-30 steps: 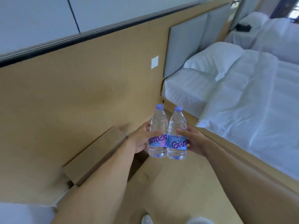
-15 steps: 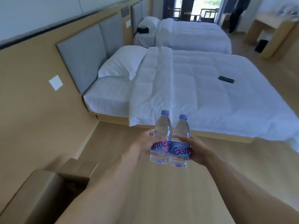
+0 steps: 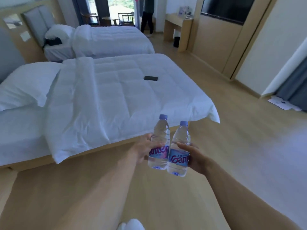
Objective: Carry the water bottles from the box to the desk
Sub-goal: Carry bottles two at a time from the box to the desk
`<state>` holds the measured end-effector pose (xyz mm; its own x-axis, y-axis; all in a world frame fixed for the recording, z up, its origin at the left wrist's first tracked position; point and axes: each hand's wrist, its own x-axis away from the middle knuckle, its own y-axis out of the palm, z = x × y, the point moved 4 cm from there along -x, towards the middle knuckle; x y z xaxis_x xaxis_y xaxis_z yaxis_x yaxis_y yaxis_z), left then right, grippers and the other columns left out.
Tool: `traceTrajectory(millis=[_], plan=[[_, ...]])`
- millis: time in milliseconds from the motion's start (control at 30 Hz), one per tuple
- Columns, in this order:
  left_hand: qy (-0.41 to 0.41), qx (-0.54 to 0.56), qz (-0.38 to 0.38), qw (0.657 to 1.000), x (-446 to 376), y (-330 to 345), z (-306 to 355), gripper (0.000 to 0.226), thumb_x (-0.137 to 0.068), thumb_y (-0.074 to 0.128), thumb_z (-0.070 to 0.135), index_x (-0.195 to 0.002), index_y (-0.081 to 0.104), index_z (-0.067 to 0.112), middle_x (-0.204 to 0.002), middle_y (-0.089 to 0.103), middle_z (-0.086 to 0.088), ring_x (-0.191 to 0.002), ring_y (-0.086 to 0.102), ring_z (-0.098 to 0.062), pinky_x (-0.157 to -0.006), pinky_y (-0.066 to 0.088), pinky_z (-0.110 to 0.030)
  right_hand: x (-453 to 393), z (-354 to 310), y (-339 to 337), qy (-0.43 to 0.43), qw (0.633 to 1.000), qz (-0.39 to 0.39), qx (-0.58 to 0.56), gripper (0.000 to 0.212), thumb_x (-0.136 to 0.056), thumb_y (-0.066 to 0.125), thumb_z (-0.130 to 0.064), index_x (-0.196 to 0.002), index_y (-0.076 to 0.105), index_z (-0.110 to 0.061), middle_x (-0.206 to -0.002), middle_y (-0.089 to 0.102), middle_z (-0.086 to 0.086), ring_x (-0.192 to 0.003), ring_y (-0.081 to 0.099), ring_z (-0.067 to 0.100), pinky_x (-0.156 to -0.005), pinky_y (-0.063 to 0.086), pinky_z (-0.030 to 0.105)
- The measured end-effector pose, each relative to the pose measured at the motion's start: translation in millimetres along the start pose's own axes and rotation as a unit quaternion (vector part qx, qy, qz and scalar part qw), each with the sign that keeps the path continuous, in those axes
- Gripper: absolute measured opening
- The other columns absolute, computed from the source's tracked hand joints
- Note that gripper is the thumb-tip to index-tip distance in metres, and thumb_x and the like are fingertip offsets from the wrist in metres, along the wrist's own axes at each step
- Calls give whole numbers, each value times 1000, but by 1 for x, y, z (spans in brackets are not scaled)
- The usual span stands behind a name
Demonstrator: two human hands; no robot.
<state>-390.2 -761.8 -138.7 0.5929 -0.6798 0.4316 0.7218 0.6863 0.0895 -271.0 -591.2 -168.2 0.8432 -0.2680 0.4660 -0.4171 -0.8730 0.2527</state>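
Bottle (image 3: 160, 143) per hand, desk (image 3: 176, 22) prob. far.

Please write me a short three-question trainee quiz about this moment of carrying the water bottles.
1. True or false: each hand holds one water bottle.
2. What lies on the near bed's duvet? A) a dark flat phone-like object B) a towel C) a book
3. Fill in: both bottles have ___ caps.

Key
1. True: the left hand grips the left bottle and the right hand grips the right bottle, both roughly upright, side by side.
2. A: the dark object lies on the near bed.
3. Purple. The desk stands far off by the right wall.
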Motion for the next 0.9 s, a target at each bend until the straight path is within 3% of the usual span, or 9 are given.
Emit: traceTrajectory(millis=[100,200,333,467,567,700,900], plan=[[0,-17,-59,998,-34,36,14,27,-83,82,21,-106,70,28,-98,79,-1,-85,77,-19,-61,60,-34,-1,-11,-39,-14,999,30,-17,58,-80,76,-24,-132,58,-4,-128,63,26,-118,61,44,-100,47,59],[3,-57,-100,993,-68,66,29,26,-68,86,34,-90,76,42,-94,79,3,-84,77,-17,-62,60,-33,-7,-20,-70,-30,999,31,-33,49,-87,72,-21,-130,59,-2,-127,63,27,-111,64,40,-96,50,54],[-5,-79,-143,987,-131,98,46,46,-58,88,41,-101,72,36,-100,78,3,-89,77,-21,-70,60,-39,-24,-42,-114,-39,997,57,-46,50,-85,72,-23,-129,61,-3,-125,64,28,-108,65,39,-95,51,52],[10,-92,-198,976,-193,127,76,29,-71,84,32,-93,73,46,-99,78,3,-87,77,-20,-63,62,-39,-52,-72,-158,-41,992,105,-49,44,-89,70,-21,-129,62,-4,-125,63,30,-109,64,41,-94,52,52],[18,-105,-214,971,-237,140,103,27,-76,82,26,-89,72,47,-100,78,2,-89,77,-21,-74,63,-48,-74,-106,-180,-48,989,138,-40,36,-88,70,-23,-121,69,-8,-120,68,24,-106,67,37,-87,58,46],[25,-111,-242,964,-290,154,141,26,-71,83,27,-87,72,44,-96,78,2,-84,77,-18,-64,61,-36,-100,-149,-204,-34,979,202,-14,31,-73,79,-36,-101,78,-23,-107,75,13,-93,73,25,-71,58,35],[25,-133,-284,949,-355,189,176,44,-68,83,24,-104,60,30,-88,78,2,-75,76,-14,-57,58,-30,-121,-187,-247,-14,964,266,-1,33,-68,87,-38,-97,77,-26,-104,76,8,-94,73,22,-74,59,38]])
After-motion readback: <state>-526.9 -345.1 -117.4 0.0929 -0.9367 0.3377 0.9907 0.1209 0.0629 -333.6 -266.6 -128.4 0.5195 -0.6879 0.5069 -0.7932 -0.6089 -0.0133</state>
